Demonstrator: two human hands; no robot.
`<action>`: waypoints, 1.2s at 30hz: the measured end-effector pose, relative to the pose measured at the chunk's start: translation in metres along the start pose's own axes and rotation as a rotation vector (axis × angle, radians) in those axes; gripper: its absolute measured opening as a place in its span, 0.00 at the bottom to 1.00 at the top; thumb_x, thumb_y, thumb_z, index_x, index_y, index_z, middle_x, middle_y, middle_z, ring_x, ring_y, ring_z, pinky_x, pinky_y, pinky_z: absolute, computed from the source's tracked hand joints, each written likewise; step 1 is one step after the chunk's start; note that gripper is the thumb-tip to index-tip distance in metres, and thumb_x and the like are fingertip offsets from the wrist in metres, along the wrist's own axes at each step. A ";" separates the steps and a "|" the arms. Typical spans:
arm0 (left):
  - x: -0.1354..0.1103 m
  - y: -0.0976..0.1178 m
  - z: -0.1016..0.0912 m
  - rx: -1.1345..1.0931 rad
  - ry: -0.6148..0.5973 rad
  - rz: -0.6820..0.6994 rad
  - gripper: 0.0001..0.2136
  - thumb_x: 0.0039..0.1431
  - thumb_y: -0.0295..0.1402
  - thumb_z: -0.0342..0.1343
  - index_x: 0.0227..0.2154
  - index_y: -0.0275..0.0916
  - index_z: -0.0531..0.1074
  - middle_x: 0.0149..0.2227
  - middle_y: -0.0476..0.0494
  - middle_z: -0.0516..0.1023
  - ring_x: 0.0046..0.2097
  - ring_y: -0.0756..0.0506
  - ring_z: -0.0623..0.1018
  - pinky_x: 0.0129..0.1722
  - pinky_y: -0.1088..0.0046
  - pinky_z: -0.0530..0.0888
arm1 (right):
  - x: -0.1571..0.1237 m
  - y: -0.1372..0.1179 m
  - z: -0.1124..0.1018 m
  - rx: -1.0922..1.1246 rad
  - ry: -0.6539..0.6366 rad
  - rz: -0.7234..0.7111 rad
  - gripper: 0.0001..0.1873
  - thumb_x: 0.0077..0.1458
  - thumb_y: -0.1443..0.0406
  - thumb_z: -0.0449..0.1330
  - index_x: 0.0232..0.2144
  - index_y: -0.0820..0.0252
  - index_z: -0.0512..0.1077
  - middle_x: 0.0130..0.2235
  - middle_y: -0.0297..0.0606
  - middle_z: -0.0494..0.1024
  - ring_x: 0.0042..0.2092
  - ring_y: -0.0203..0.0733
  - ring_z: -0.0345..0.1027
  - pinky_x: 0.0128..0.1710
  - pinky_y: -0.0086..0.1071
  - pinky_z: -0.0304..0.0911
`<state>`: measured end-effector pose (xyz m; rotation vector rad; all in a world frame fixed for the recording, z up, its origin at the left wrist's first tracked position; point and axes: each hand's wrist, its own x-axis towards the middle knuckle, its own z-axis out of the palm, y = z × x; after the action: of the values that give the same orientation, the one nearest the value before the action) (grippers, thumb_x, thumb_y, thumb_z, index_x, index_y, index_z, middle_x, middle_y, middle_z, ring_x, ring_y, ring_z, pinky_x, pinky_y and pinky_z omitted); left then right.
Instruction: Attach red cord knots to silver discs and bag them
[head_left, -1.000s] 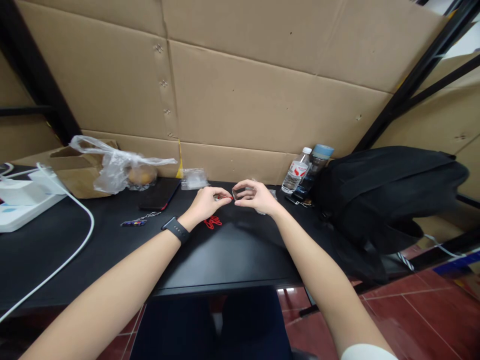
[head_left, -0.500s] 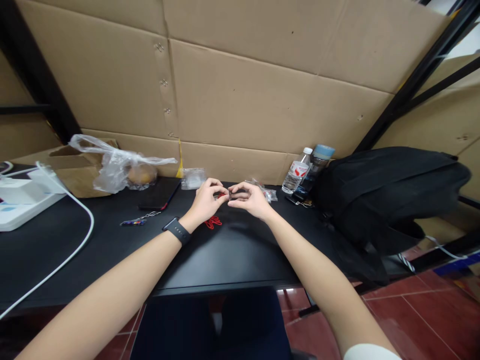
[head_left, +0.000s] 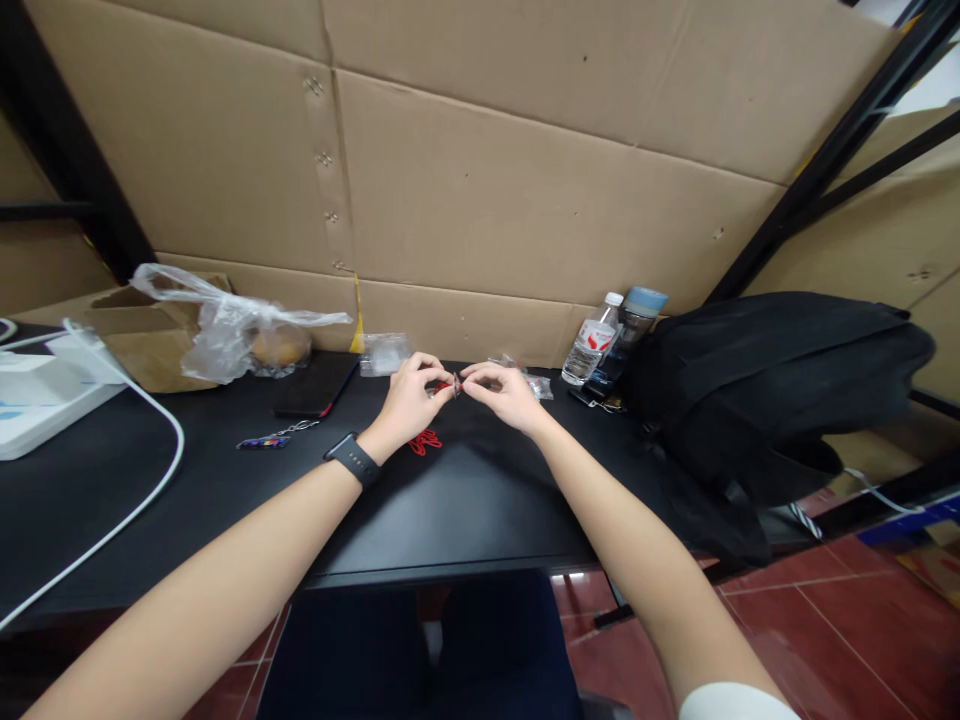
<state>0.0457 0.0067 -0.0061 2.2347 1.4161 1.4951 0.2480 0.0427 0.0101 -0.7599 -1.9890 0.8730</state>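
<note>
The right hand [head_left: 506, 397] has come in closer to the left hand [head_left: 411, 400] since a second ago, its fingers drawn together. Both are above the black table [head_left: 450, 520], where a looped red cord [head_left: 425, 442] lies near the left hand, whose fingertips pinch a small thin piece [head_left: 455, 385] (whether the right's tips grip anything, I cannot tell).
</note>
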 end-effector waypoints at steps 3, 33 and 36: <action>0.000 0.002 -0.001 -0.019 -0.039 0.010 0.04 0.60 0.34 0.61 0.33 0.41 0.79 0.42 0.44 0.74 0.46 0.43 0.76 0.51 0.62 0.72 | 0.000 -0.001 -0.002 -0.114 -0.002 -0.044 0.10 0.56 0.57 0.65 0.33 0.58 0.79 0.50 0.43 0.77 0.49 0.45 0.73 0.39 0.33 0.70; -0.001 -0.051 -0.006 0.390 -0.369 -0.062 0.21 0.63 0.29 0.46 0.58 0.35 0.68 0.58 0.31 0.73 0.59 0.35 0.74 0.58 0.57 0.70 | -0.001 0.023 -0.028 -0.554 -0.277 -0.009 0.04 0.53 0.71 0.63 0.33 0.62 0.78 0.34 0.37 0.80 0.34 0.38 0.72 0.37 0.30 0.64; -0.002 -0.072 -0.007 0.415 -0.494 -0.116 0.22 0.62 0.28 0.44 0.57 0.32 0.70 0.60 0.29 0.71 0.61 0.35 0.72 0.60 0.60 0.68 | -0.002 0.029 -0.026 -0.573 -0.367 -0.023 0.08 0.52 0.71 0.65 0.37 0.61 0.79 0.38 0.40 0.81 0.38 0.40 0.73 0.40 0.31 0.65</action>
<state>-0.0051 0.0435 -0.0423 2.4463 1.7468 0.5800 0.2768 0.0659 -0.0019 -0.9348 -2.6204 0.4406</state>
